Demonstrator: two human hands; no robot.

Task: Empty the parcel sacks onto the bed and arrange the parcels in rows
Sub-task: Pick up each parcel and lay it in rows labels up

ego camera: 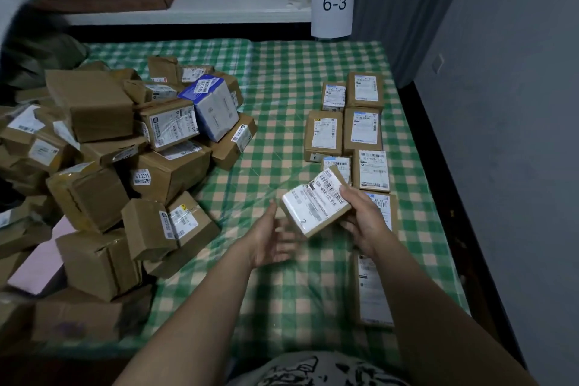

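Held parcel: a flat parcel (316, 205), white label up, hangs above the bed (282, 88), right of its middle and just inside the rows (360, 128).
Long axis: it runs roughly from 8 to 2 o'clock, skewed against the laid parcels, whose long sides run 12 to 6.
Right hand: the right hand (365, 219) grips the parcel's 3 o'clock end, fingers and thumb curled round it.
Left hand: the left hand (272, 241) is spread and blurred at the parcel's 7 o'clock corner. I cannot tell whether it touches.
Nearer hand: the right one, already over the rows.
Rows: two lines of parcels run 12 to 6 along the bed's right edge. A long parcel (372, 288) lies nearest the person in the outer line.
Likely slot: bare cover at 6 o'clock of the held parcel, beside that long parcel. The parcel would need turning clockwise to line up.
Edges: the bed's drop and the wall (517, 103) lie at 3 o'clock, close beyond the outer line.
Open room: a wide strip of checked cover at 9 to 12 o'clock.
Pile: unsorted boxes (125, 150) are heaped at 9 o'clock, well apart.
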